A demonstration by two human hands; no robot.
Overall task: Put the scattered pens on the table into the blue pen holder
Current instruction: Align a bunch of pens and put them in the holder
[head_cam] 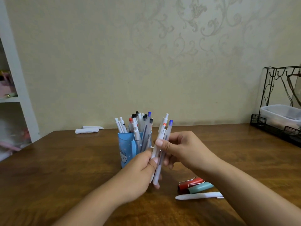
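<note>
A white pen (197,195), a red pen (190,184) and a green pen (201,187) lie nearest on the table (65,160). Above them, the left hand (138,173) and right hand (180,147) both grip two pens (160,144), just in front of the pen-filled blue holder (127,147).

There is a single view, from a wide-angle camera worn on the person's head, facing forward and slightly down across the wooden table (65,160) toward the patterned wall (114,54) behind it. It sits close above the near edge, so both forearms run in from the bottom corners and the left hand (140,170) and right hand (180,147) meet near the middle of the picture, just in front of the blue pen holder (127,149). The wide lens bends the edges (the white shelf (17,75) at far left leans inward), and a black wire rack (273,126) is cut off at the right border.
</note>
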